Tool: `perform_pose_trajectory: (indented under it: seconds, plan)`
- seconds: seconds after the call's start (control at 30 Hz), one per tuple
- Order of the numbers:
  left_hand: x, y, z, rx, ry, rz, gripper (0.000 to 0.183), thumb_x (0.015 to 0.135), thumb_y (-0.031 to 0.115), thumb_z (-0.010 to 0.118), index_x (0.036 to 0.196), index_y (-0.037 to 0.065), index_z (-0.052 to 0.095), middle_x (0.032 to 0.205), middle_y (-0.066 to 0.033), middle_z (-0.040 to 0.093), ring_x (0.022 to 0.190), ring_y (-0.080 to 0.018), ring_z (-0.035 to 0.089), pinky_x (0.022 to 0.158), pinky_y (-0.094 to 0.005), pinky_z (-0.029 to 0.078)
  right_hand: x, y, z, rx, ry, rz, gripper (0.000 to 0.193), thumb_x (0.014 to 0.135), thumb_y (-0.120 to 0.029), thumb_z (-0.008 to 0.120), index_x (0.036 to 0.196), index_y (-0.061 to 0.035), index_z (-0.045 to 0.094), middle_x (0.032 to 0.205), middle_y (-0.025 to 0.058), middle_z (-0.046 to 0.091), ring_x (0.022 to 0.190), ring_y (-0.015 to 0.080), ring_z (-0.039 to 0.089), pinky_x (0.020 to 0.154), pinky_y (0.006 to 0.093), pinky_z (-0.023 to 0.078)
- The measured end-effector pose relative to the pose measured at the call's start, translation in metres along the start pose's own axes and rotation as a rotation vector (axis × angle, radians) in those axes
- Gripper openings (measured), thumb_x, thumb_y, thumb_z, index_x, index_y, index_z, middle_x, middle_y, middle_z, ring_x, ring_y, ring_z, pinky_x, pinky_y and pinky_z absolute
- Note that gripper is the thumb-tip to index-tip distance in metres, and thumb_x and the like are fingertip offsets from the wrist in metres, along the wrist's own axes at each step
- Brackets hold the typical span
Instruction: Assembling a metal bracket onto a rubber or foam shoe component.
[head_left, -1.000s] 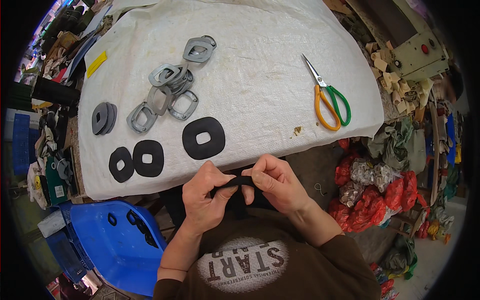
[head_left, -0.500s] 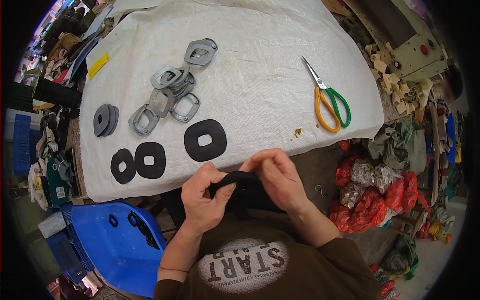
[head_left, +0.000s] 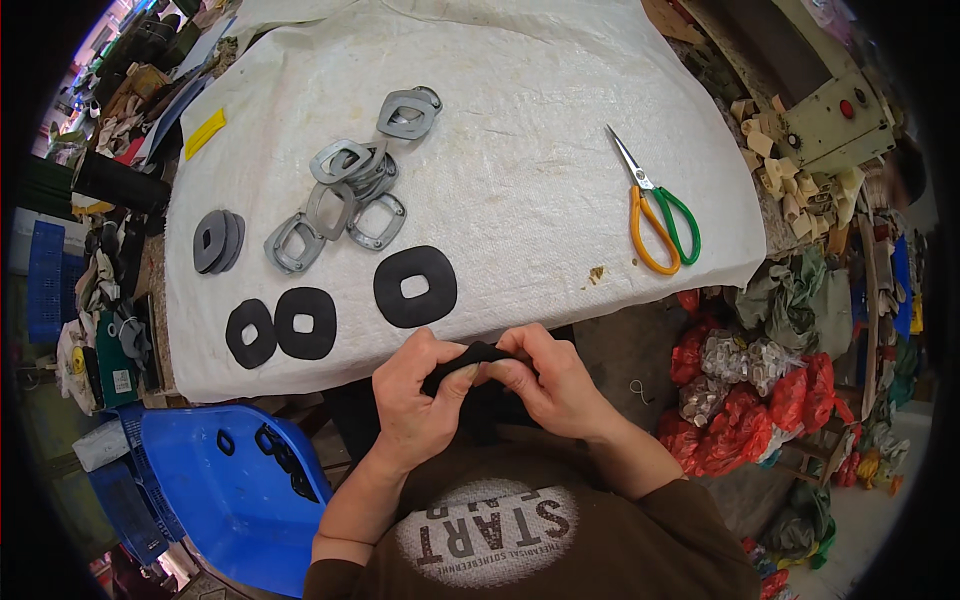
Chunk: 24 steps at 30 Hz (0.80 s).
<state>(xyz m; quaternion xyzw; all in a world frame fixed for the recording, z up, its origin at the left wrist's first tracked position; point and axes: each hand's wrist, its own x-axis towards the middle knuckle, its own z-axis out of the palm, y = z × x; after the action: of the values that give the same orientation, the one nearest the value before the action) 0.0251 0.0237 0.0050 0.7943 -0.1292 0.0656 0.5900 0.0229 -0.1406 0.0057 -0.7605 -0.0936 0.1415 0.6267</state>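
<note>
Near the table's front edge, both my hands grip a folded piece of soft black material [head_left: 478, 354]. My left hand [head_left: 412, 395] pinches its left side between thumb and fingers. My right hand [head_left: 556, 385] presses its right side, with the two thumbs close together; the fingers cover much of the piece. Just beyond lies a flat black pad [head_left: 442, 290] with a square hole, and further left two similar black pads [head_left: 321, 342] touch each other. Several grey frame-like rings [head_left: 330, 212] are heaped behind them. A small stack of dark grey holed pads [head_left: 213, 262] sits at the left.
White woven sheeting [head_left: 520, 200] covers the table. Scissors [head_left: 643, 182] with orange and green handles lie at the right, and a yellow strip [head_left: 205, 134] at the far left. Below left is a blue basin [head_left: 220, 510] holding black rings. Red bags [head_left: 725, 430] are heaped at the lower right.
My right hand has moved slightly down and left, its thumb coming in beside the left thumb. The black piece is now pinched into a tighter fold. The view has shifted a little.
</note>
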Motion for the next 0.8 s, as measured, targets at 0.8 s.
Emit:
perform_pose_trajectory:
  seconds: [0.8]
  plan:
    - [-0.01,-0.012,0.005,-0.776,0.05,-0.458,0.015,0.083,0.014,0.06,0.086,-0.001,0.057,0.073,-0.0015,0.056,0.065,-0.0047,0.048,0.058,-0.0175,0.038,0.007,0.024,0.01,0.958,0.115,0.018,0.017,0.085,-0.017,0.056,0.082,-0.0037,0.046,0.078,0.0119,0.058,0.072,0.0181,0.056,0.067,0.0295,0.045]
